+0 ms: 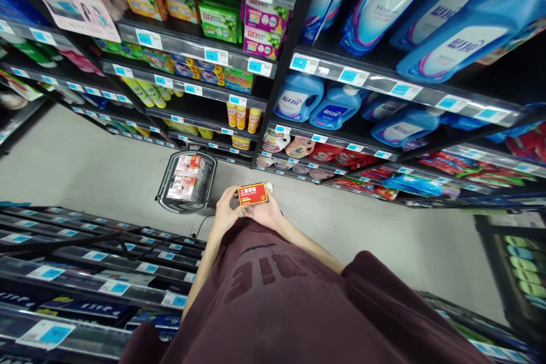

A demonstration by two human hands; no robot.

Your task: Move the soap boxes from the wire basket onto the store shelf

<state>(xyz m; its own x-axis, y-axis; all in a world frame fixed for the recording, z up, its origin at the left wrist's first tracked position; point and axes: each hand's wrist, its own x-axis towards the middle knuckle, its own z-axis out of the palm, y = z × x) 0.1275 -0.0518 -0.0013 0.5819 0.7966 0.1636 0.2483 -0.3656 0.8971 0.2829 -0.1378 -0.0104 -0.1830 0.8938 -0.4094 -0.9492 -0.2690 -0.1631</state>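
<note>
Evenly, between my two hands, I hold a small flat red cardboard box with yellow edges and white print, just beyond my dark maroon shirt, its broad printed face towards me. My left grip is curled half open, finger and thumb at the box's left end; my right grip is closed about the other end, the palm partly beneath it. How hard either presses, I cannot tell. Light pressure at the ends should serve best, since thin card would probably dent under a squeeze. Fingertips are better kept off the lettering, and a small tilt ought to cut any glare. Wrists held near the body should steady it. To my left, apart from both hands, a dark plastic shopping basket stands on the pale grey floor, holding pale boxes and some red ones.
</note>
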